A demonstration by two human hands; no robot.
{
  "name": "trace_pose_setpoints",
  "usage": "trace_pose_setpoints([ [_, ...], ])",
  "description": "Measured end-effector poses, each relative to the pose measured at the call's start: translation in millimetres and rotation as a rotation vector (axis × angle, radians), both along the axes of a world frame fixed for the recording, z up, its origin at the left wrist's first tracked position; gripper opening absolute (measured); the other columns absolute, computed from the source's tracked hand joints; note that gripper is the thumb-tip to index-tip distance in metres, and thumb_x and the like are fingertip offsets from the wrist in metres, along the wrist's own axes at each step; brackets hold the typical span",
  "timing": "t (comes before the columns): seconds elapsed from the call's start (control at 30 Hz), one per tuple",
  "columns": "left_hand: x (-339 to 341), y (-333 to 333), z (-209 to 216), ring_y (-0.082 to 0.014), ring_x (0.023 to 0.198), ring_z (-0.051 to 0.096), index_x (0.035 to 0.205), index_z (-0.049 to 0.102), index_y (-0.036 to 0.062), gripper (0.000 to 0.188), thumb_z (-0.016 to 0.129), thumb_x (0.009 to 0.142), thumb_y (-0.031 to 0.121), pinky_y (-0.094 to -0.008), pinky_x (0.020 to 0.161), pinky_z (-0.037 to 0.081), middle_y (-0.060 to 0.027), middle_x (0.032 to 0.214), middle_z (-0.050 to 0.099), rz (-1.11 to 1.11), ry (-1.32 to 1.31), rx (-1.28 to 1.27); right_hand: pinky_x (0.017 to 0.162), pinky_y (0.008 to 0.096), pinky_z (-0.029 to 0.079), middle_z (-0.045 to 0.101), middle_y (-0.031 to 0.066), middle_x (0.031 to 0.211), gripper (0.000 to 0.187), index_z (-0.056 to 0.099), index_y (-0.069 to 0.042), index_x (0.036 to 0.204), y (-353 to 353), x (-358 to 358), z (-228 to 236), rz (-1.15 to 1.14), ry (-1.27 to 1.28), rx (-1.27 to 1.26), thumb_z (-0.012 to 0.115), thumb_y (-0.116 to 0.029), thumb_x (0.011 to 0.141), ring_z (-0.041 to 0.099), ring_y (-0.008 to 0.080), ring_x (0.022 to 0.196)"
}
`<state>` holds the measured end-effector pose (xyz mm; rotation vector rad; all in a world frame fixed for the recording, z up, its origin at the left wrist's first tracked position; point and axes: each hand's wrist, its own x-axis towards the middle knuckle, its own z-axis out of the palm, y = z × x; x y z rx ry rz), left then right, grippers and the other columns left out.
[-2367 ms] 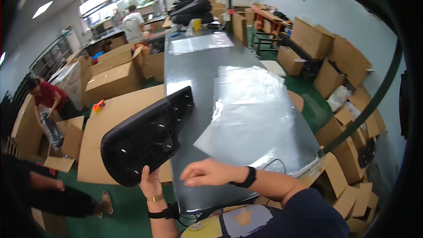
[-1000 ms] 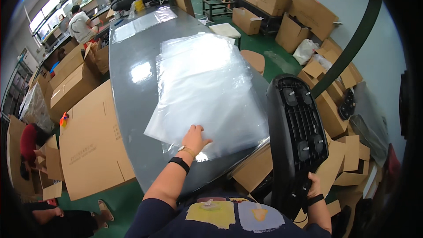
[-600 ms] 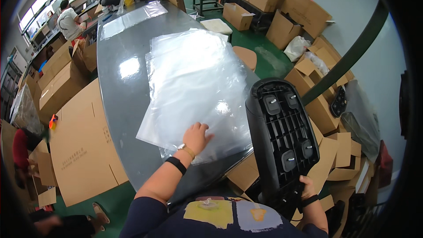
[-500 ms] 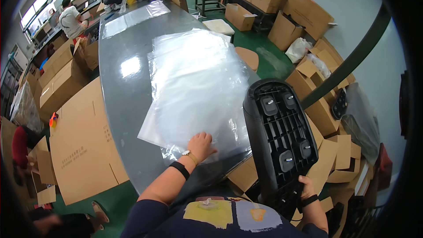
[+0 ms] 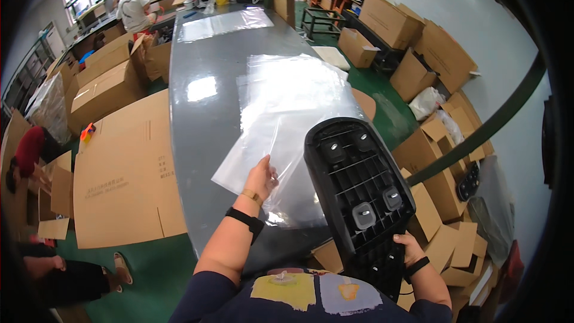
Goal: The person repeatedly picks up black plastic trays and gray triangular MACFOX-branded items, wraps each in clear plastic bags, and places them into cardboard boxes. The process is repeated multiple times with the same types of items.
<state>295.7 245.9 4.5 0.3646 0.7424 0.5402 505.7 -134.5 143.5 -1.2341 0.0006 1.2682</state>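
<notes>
The left hand [image 5: 263,174] pinches the near edge of a clear plastic bag [image 5: 287,119], lifting that edge off the glossy grey desk [image 5: 203,143]. The bag lies ahead of the person, its long axis running away along the desk. Just right of it, the right hand [image 5: 409,248] grips the lower end of a black ribbed plastic seat base [image 5: 359,191], held upright, its long axis roughly parallel with the bag's.
</notes>
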Motion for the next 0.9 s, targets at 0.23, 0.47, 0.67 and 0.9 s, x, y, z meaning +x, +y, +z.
trace_pose_setpoints([
  [0.23, -195, 71, 47, -0.0138, 0.082, 0.063, 0.101, 0.060, -0.0004, 0.017, 0.060, 0.091, 0.013, -0.0261, 0.071, 0.054, -0.0067, 0.088, 0.065, 0.478, -0.262, 0.231, 0.089, 0.0376, 0.050, 0.064, 0.0140, 0.108, 0.044, 0.055, 0.004, 0.118, 90, 8, -8, 0.439, -0.050, -0.103, 0.064, -0.005, 0.076, 0.064, 0.0250, 0.095],
  [0.47, -416, 19, 105, -0.0150, 0.088, 0.063, 0.115, 0.058, 0.0030, 0.024, 0.052, 0.096, 0.016, -0.0252, 0.073, 0.054, -0.0077, 0.106, 0.065, 0.990, -0.442, 0.709, 0.073, 0.0289, 0.053, 0.067, 0.0108, 0.095, 0.036, 0.061, 0.006, 0.108, 205, -20, -31, 0.861, -0.159, -0.152, 0.066, -0.011, 0.076, 0.066, 0.0180, 0.077],
  [0.67, -439, -98, 186, -0.0126, 0.085, 0.060, 0.119, 0.055, 0.0052, 0.026, 0.051, 0.096, 0.016, -0.0259, 0.077, 0.050, -0.0025, 0.105, 0.063, 1.433, -0.195, 0.870, 0.078, 0.0307, 0.053, 0.068, 0.0110, 0.096, 0.034, 0.062, 0.005, 0.106, 271, -22, -63, 1.131, -0.183, -0.230, 0.069, -0.012, 0.077, 0.066, 0.0187, 0.084],
  [0.9, -344, -115, 134, -0.0166, 0.076, 0.063, 0.103, 0.058, 0.0013, 0.018, 0.063, 0.085, 0.002, -0.0250, 0.064, 0.053, -0.0072, 0.087, 0.063, 0.905, 0.245, 0.601, 0.069, 0.0302, 0.053, 0.068, 0.0121, 0.101, 0.052, 0.057, 0.001, 0.121, 264, -20, 14, 1.549, -1.053, -0.324, 0.064, -0.038, 0.086, 0.065, 0.0188, 0.089],
])
